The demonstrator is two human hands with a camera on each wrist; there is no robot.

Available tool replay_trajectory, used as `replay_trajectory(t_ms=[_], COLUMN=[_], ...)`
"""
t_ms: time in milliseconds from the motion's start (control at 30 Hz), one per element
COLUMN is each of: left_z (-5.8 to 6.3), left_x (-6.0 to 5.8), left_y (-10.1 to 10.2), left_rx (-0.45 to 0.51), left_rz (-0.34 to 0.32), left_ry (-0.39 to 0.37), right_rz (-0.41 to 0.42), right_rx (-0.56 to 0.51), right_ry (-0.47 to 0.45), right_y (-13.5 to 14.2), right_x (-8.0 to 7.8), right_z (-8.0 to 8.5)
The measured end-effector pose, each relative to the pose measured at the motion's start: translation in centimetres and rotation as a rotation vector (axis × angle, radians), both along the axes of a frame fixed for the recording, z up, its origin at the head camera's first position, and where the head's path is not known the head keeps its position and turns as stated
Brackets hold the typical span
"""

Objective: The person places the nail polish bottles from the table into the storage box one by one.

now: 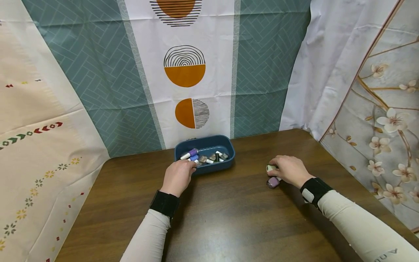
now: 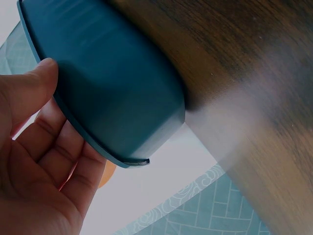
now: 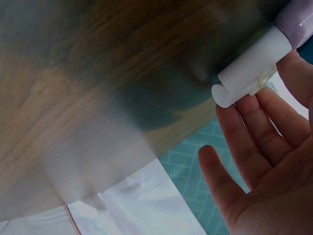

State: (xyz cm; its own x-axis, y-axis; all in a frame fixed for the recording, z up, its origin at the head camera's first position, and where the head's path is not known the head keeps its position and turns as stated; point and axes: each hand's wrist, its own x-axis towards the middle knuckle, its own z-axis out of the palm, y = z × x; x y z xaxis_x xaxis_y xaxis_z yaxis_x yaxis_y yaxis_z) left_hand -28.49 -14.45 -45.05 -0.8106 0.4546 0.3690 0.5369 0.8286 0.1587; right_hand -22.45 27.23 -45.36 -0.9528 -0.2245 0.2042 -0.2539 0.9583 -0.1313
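My left hand (image 1: 178, 177) grips the near left rim of a dark blue plastic bin (image 1: 226, 164), thumb on the outer wall and fingers inside, as the left wrist view shows. Several small nail polish bottles lie in the bin, among them a purple one (image 1: 194, 152) with a white cap. On the right of the table, my right hand (image 1: 290, 169) pinches a pale green nail polish bottle (image 1: 270, 168). Right beside it is a mauve nail polish bottle (image 1: 273, 182), its white cap (image 3: 257, 56) close by the thumb in the right wrist view and partly covering the green one.
The brown wooden table (image 1: 222, 222) reaches back to a hanging teal and white cloth (image 1: 216, 87). A floral cloth (image 1: 386, 145) hangs along the right side, and a cream patterned cloth (image 1: 49, 153) along the left. The bin stands near the table's back edge.
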Motion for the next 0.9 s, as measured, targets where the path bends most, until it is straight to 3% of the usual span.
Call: replay_trajectory(t_ms=[233, 900], left_z=[-0.05, -0.21], left_x=[0.02, -0.12], left_y=[-0.05, -0.08], left_rx=[0.006, 0.001], left_rz=[-0.008, -0.008], left_ry=[0.006, 0.02], right_rz=[0.0, 0.032], right_rx=[0.0, -0.007], right_ry=[-0.011, 0.115], right_y=[-0.03, -0.16], right_x=[-0.06, -0.53], right_z=[-0.05, 0.81])
